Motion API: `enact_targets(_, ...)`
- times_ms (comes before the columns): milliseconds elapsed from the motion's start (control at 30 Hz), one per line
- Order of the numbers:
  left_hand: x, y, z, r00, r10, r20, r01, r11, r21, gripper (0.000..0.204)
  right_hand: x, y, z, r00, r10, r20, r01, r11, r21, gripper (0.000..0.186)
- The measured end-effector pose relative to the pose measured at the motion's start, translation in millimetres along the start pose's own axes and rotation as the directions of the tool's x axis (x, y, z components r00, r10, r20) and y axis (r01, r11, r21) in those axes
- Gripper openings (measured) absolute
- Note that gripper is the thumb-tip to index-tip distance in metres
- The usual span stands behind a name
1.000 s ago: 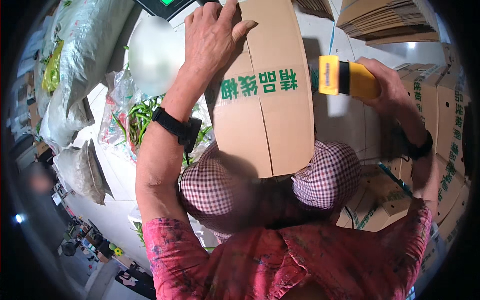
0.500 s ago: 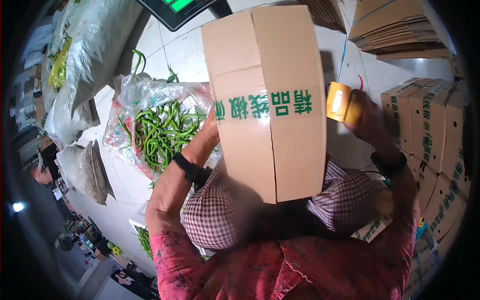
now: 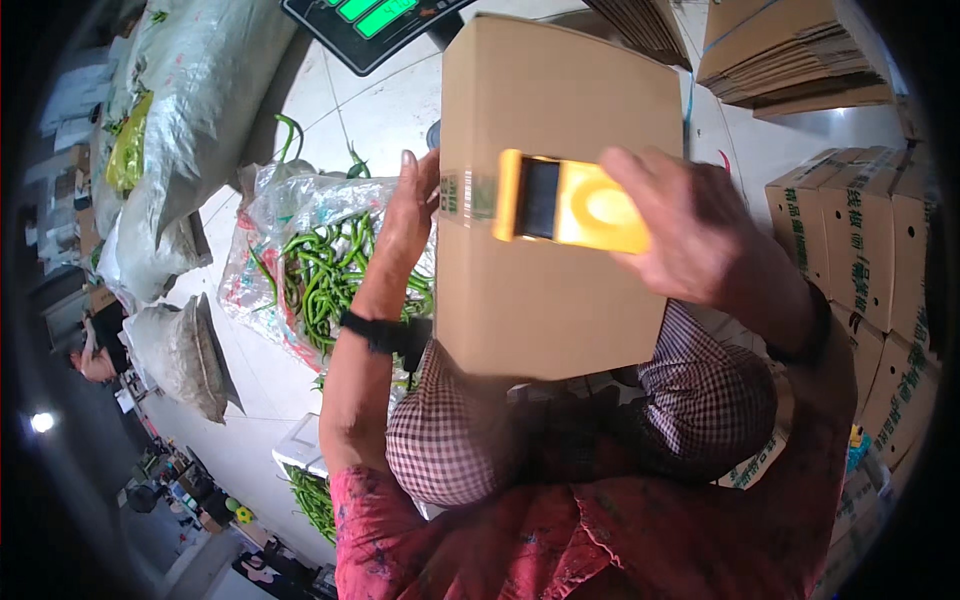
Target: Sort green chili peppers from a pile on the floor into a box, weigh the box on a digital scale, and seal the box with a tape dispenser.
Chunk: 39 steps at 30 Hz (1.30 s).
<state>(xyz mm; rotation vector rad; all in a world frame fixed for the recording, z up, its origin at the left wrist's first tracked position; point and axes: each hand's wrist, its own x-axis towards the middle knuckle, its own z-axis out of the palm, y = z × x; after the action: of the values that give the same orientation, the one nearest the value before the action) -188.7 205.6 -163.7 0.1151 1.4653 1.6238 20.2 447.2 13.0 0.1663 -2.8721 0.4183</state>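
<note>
A brown cardboard box point(image 3: 560, 310) stands tilted in front of my knees, with a strip of green-printed tape point(image 3: 462, 195) across its left edge. My left hand point(image 3: 408, 205) is at the box's left side, thumb up; its fingers curl out of sight along the edge and hold the box. Over the box face, my right hand point(image 3: 690, 225) grips a yellow tape dispenser point(image 3: 600, 205) by its right end. The dispenser's dark opening points left, and whether it touches the cardboard I cannot tell.
Left of the box lies an open plastic bag point(image 3: 255, 270) of green chillies point(image 3: 325, 280). A scale point(image 3: 370, 35) with green digits is at the top. Closed cartons point(image 3: 850, 240) are stacked right, below flattened cardboard point(image 3: 790, 60). Large sacks point(image 3: 210, 100) line the left; another person point(image 3: 95, 355) is far left.
My right hand has brought the tape dispenser leftward from beside the box to over its face. The box has turned, showing another face, and my left hand has come further into view.
</note>
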Motion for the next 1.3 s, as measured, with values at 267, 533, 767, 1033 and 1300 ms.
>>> enact_targets(267,-15,43,8,0.996,0.085,-0.003,-0.077,0.913,0.401,0.07,85,-42,35,0.905,0.075,0.418,-0.128,0.987,0.101,0.048)
enact_targets(533,-10,44,8,0.962,0.232,-0.142,-0.038,0.631,0.775,0.07,-8,22,8,0.977,0.065,0.202,-0.105,0.975,0.196,0.069)
enact_targets(767,-7,34,-7,0.959,0.263,-0.106,-0.109,0.687,0.718,0.073,-111,71,14,0.897,0.318,0.306,-0.352,0.934,0.063,0.066)
enact_targets(1033,-25,19,-7,0.981,-0.156,-0.114,0.158,0.987,0.005,0.078,-115,88,106,0.907,0.322,0.27,-0.392,0.88,0.267,0.067)
enact_targets(1300,-15,13,62,0.954,-0.256,0.157,0.292,0.912,-0.289,0.074,-146,80,30,0.775,0.522,0.356,-0.56,0.828,0.004,0.078)
